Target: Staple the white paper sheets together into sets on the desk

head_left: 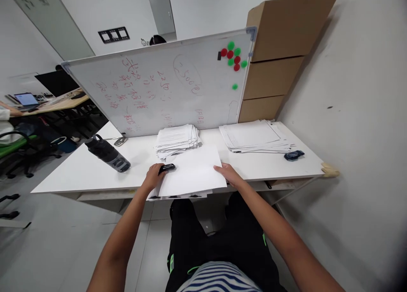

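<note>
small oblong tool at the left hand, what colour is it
The small oblong tool at the bare left hand is black; the head view shows it best.

White wall (359, 114) right, grey floor (79, 249) lower left. White desk (76, 173) mid-frame, whiteboard (210, 88) behind it. Green-seated chair (19, 146) and wood-topped desk (65, 104) far left.

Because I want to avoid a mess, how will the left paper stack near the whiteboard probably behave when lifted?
The left paper stack would probably slide apart, since its edges stick out unevenly. It may sag if held at one side, being thin paper. Its many layers could make it fairly heavy.
</note>
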A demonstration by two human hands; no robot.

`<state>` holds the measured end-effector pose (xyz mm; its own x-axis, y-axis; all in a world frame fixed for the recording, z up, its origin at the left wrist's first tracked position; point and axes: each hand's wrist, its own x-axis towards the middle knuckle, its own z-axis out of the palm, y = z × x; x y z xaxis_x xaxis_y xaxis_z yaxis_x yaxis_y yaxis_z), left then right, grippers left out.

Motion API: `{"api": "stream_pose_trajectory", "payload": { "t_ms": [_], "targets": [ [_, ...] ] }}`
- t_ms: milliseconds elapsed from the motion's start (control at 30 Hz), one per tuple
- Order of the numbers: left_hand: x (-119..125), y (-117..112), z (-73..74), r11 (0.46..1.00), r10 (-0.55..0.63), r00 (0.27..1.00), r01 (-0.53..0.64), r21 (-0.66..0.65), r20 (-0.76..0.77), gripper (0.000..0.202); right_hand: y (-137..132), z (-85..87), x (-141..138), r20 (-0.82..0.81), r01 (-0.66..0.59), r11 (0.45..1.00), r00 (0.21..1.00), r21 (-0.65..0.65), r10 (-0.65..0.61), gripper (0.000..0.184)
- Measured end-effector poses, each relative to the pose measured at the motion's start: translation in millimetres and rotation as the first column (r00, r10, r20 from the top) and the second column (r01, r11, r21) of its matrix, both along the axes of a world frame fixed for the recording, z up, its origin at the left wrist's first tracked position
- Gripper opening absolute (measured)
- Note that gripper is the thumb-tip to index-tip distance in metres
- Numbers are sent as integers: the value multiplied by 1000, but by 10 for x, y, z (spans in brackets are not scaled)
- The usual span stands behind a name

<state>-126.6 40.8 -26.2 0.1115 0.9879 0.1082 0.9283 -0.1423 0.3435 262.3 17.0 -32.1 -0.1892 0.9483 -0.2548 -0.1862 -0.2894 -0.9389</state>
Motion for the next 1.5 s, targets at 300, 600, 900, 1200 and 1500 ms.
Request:
{"api": "stream_pose_trajectory", "payload": {
  "t_ms": [300, 600, 900, 1200, 1500],
  "targets": [
    [75, 103, 244, 993, 56, 994, -45, -111, 98, 65, 227, -185, 29, 18, -119, 993, 993, 7, 119, 36],
    [692, 582, 172, 981, 134, 989, -141, 135, 60, 47, 175, -227, 14, 91, -56, 995, 995, 84, 49, 34],
    [837, 674, -77, 964, 245, 965, -231, 135, -98, 65, 168, -326, 46, 131, -52, 993, 991, 108, 38, 35],
    [924, 672, -133, 969, 228, 957, -205, 136, -180, 68, 146, -379, 70, 92, -64, 994, 994, 86, 56, 38],
    [886, 648, -44, 913, 340, 937, -311, 264, -74, 69, 194, -400, 19, 125, -48, 990, 992, 133, 31, 33]
  ]
}}
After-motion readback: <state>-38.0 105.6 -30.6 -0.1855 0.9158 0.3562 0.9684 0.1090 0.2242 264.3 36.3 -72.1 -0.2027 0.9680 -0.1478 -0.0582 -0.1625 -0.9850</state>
